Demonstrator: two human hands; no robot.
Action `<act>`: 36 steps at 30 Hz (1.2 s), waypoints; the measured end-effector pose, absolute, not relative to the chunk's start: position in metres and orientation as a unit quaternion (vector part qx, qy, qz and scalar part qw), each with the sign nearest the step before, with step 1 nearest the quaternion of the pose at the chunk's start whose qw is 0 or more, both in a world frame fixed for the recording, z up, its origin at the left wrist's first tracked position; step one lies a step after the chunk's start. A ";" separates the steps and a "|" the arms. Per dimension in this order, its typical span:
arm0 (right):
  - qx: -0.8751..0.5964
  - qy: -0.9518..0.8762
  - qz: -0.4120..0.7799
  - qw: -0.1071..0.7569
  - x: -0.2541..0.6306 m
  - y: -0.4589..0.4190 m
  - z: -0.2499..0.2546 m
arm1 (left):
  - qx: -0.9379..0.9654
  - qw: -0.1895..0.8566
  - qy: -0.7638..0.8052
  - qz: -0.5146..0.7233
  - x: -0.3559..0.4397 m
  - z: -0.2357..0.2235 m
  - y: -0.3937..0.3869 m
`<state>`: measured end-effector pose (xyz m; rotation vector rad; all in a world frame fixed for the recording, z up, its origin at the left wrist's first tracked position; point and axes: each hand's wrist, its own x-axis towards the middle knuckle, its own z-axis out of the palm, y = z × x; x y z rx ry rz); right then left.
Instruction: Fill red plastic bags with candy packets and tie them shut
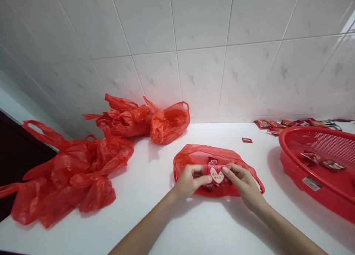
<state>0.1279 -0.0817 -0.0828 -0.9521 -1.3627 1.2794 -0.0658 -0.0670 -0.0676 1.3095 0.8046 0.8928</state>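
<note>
Between my two hands is a small red packet (217, 174) with a pale heart printed on it. My left hand (191, 179) pinches its left end between thumb and fingers. The right end is gripped by my right hand (243, 183) in the same way. Both hands are over the mouth of an open red plastic bag (191, 151) lying on the white table. Inside that bag a dark red packet (212, 161) with a heart print shows behind the held one. The other contents are partly hidden by my hands.
Several bunched red plastic bags (72, 166) lie at the left, with more red bags (169, 123) against the tiled wall. On the right stands a red plastic basket (313, 166) holding a few packets. Several packets (274, 125) lie behind it. A small red square (246, 140) rests on the table (138, 214).
</note>
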 end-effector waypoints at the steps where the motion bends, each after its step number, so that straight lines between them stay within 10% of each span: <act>1: -0.395 -0.559 0.528 0.502 0.129 -0.081 -0.083 | 0.577 0.637 0.340 0.382 -0.065 -0.070 -0.067; 36: -0.322 -0.562 0.616 0.448 0.137 -0.082 -0.083 | 0.589 0.562 0.412 0.410 -0.067 -0.069 -0.066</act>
